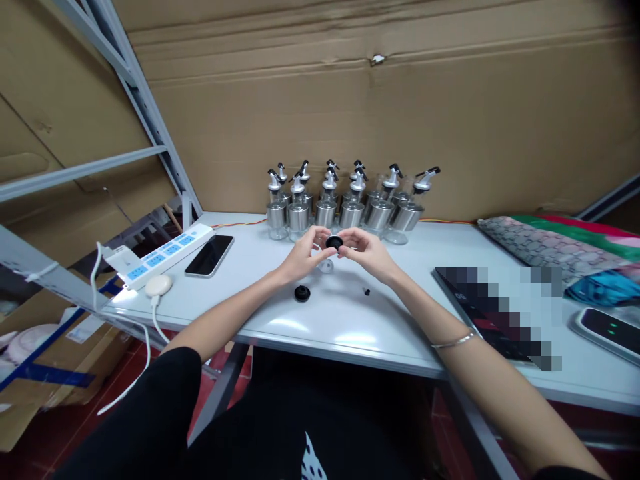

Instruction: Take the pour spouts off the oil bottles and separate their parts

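My left hand (303,255) and my right hand (369,252) meet above the table, fingers closed on a round black cap-like piece (334,243) between them. Its dark hollow side faces me. Just below the fingers shows a small clear, whitish round piece (326,267); I cannot tell whether it touches my left hand. On the tabletop, nearer to me, lies a black round stopper (302,293). A tiny black part (367,291) rests to its right, under my right wrist.
Several glass-and-steel oil bottles (326,215) with pour spouts stand behind my hands against cardboard (320,113). A power strip (165,253) and a phone (210,256) lie left. At right are a partly pixelated flat dark object (465,300), a device (607,330) and bagged fabric (545,247).
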The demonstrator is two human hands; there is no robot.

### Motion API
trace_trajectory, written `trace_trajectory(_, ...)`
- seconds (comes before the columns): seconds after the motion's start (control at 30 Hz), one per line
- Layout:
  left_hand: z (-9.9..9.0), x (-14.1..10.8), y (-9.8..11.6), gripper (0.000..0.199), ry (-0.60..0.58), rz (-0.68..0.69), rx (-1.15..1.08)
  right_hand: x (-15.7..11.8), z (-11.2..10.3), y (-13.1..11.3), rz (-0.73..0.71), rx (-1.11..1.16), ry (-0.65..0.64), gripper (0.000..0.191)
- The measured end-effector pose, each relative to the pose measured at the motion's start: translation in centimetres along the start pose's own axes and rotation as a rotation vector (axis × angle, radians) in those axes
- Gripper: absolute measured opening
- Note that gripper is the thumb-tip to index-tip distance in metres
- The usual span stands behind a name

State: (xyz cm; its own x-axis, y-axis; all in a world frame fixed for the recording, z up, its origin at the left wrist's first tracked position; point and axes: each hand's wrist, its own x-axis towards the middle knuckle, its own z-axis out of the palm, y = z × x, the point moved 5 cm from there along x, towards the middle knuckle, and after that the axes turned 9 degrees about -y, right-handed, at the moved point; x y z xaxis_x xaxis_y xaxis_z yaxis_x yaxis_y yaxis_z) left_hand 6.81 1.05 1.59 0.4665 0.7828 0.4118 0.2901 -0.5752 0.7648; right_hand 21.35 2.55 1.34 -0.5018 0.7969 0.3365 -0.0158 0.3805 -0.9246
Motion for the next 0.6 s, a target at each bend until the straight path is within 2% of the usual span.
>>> trace_trajectory(0.1, -0.3, -0.2, 0.3, 0.030, -0.015, -0.032, 0.190, 0.0, 0.2, 0.1, 0.005, 0.017, 0.000, 0.033)
trace_trajectory(0.2, -0.3, -0.2, 0.6, 0.028, -0.093, -0.047, 0.315, 0.0, 0.5, 0.2, 0.012, 0.025, -0.025, 0.034)
trace_trajectory(0.43, -0.1, -0.4, 0.4, 0.026, -0.187, -0.120, 0.343, -0.1, 0.9, 0.2, 0.018, -0.068, -0.076, 0.035)
trace_trajectory(0.6, -0.1, -0.4, 0.5, 0.027, -0.196, -0.115, 0.337, -0.1, 1.3, 0.2, 0.021, -0.041, -0.095, 0.036)
